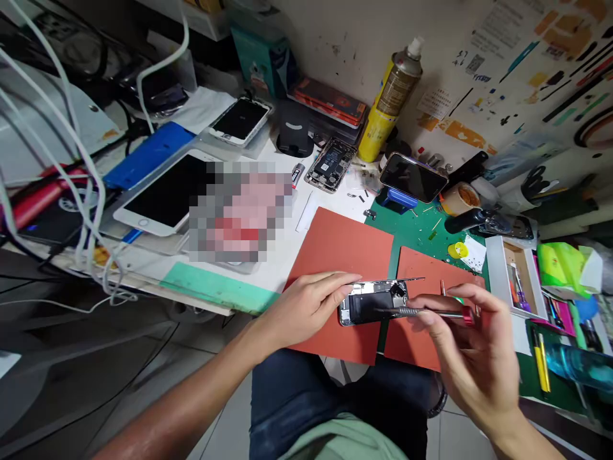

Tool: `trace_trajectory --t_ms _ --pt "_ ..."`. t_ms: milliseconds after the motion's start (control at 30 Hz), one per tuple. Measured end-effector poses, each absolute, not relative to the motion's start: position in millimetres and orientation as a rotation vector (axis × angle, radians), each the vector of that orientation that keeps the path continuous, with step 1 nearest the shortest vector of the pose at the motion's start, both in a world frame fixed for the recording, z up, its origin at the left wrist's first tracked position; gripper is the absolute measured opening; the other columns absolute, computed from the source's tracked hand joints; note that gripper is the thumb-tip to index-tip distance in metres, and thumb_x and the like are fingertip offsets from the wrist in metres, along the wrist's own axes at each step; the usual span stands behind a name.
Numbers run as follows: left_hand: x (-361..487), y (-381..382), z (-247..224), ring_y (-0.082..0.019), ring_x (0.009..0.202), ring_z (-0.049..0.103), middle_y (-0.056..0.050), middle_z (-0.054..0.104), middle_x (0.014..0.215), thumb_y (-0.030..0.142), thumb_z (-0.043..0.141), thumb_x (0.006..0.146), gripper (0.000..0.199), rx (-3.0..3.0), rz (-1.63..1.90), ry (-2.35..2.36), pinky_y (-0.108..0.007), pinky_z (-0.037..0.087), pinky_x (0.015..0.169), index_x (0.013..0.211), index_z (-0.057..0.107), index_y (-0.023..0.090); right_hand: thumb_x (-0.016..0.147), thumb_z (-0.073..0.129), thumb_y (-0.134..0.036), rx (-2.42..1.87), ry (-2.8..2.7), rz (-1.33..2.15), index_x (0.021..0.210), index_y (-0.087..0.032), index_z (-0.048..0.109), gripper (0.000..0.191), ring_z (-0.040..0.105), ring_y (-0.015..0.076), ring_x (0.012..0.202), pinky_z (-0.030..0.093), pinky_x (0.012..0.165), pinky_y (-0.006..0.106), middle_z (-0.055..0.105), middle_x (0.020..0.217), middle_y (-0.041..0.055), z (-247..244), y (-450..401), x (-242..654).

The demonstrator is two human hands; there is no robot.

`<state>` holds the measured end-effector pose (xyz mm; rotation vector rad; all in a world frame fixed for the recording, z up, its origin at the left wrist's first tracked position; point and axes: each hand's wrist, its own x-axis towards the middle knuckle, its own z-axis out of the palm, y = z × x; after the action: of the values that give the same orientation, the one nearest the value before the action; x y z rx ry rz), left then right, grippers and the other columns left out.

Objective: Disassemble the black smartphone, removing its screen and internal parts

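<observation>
An opened phone point(371, 306) lies on the red-brown mats, its black battery and inner parts showing. My left hand point(306, 306) rests at its left end, the fingers closed on the edge of the raised screen panel point(383, 282), which is seen nearly edge-on. My right hand point(474, 345) pinches a thin screwdriver point(433, 312) with a red end. The driver lies almost level, its tip pointing left over the battery. Whether the tip touches the phone cannot be made out.
Left of the mats point(345, 255) are a white phone point(167, 191) and a blurred-out patch. Behind stand another opened phone point(331, 165), a yellow spray can point(390, 99) and a propped phone point(414, 177). A tool box point(536, 281) is at right.
</observation>
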<state>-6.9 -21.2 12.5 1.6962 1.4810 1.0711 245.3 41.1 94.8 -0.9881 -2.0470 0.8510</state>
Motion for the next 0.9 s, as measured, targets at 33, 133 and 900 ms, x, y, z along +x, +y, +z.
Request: trace_trajectory --t_ms 33,133,900 --pt "-7.1 -21.3 12.4 -0.019 0.126 0.075 -0.002 0.079 0.137 0.031 0.044 0.116 0.036 1.705 1.071 1.477 -0.036 0.061 0.109 0.140 0.069 0.026 0.104 0.069 -0.015 -0.964 -2.096 0.773 0.135 -0.027 0.053 0.037 0.084 0.0217 0.096 0.073 0.078 0.032 0.083 0.109 0.0068 87.0 41.0 240.7" --pt "-7.8 -21.5 12.0 -0.019 0.125 0.075 -0.002 0.079 0.137 0.032 0.044 0.116 0.036 1.718 1.076 1.466 -0.037 0.061 0.109 0.141 0.069 0.026 0.103 0.067 -0.011 -0.931 -2.229 0.606 0.131 -0.025 0.056 0.034 0.085 0.0202 0.097 0.073 0.083 0.030 0.082 0.110 0.0066 70.4 43.2 231.2" --pt "-10.2 -19.6 13.2 -0.020 0.125 0.075 -0.003 0.078 0.139 0.034 0.039 0.117 0.039 1.713 1.052 1.427 -0.037 0.062 0.107 0.146 0.066 0.026 0.104 0.062 -0.009 -0.910 -2.327 0.591 0.133 -0.024 0.055 0.033 0.084 0.0190 0.098 0.073 0.084 0.028 0.080 0.110 0.0065 64.2 49.0 221.5"
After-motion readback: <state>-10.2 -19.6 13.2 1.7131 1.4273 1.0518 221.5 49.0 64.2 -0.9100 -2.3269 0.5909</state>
